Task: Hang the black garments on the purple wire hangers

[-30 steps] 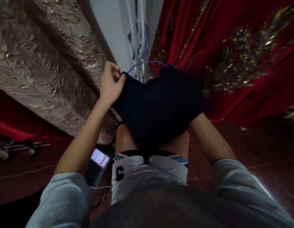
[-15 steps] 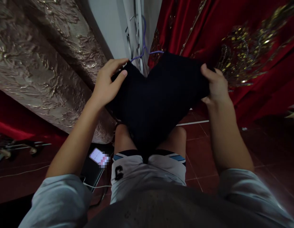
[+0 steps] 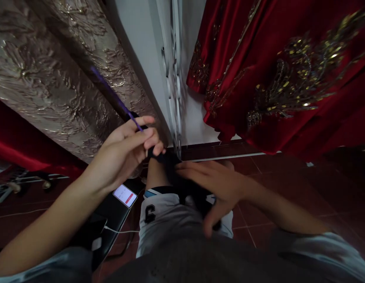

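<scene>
My left hand [image 3: 126, 151], at the middle left, is closed in a pinch on a purple clothes hanger [image 3: 113, 93]. The hanger shows as a thin, blurred, slanted line, and its far end points to the upper left. Dark cloth shows close by the left fingertips; whether they grip it too is unclear. A black garment [image 3: 173, 169] lies bunched over my lap, partly covered. On it my right hand [image 3: 218, 184] rests palm down, slightly blurred, with fingers stretched out and the thumb apart.
A lit phone [image 3: 125, 195] lies on a black seat [image 3: 111, 236] at my left, near a white cable [image 3: 122, 232]. Beige embossed fabric [image 3: 52, 67] hangs at left and a red sequinned dress [image 3: 229, 59] at right. A white metal lattice [image 3: 173, 78] stands between them.
The black garment, spread between both hands before, has dropped onto my lap. The purple hanger has swung left in my left hand. My right hand has moved down and inward onto the garment.
</scene>
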`<state>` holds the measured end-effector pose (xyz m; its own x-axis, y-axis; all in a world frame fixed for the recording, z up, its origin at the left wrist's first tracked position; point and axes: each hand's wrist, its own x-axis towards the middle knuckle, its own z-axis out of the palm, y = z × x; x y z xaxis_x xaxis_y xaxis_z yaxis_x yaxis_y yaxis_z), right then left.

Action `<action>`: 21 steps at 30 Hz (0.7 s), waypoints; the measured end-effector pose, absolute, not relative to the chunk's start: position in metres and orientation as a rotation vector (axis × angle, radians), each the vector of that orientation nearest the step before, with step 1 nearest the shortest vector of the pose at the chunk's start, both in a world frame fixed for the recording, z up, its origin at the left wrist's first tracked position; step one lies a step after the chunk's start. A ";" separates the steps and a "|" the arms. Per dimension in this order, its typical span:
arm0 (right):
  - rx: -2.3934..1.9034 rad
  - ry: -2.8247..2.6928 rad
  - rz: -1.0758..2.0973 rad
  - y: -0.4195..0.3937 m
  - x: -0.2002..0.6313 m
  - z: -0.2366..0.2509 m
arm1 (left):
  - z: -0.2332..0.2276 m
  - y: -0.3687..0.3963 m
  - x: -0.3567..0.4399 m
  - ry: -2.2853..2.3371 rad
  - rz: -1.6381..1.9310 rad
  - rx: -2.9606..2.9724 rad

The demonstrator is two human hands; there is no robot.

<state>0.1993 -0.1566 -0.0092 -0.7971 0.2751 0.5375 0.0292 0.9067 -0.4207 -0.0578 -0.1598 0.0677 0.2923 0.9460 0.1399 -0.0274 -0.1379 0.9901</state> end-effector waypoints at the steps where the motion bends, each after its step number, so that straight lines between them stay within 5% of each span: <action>1: -0.215 -2.437 0.602 -0.148 0.205 -0.006 | 0.068 -0.166 -0.067 0.938 0.967 1.432; 6: -0.663 -2.025 0.600 -0.083 0.235 -0.008 | 0.074 -0.165 -0.108 1.124 0.558 1.775; 12: -0.847 -1.736 1.066 -0.045 0.223 -0.033 | 0.071 -0.108 -0.125 1.308 0.977 2.360; 18: -0.766 -1.237 0.826 0.015 0.225 0.025 | 0.063 -0.086 -0.116 1.185 1.898 2.658; 21: -0.701 -1.122 0.776 0.029 0.238 0.037 | 0.042 -0.100 -0.108 1.009 1.715 2.953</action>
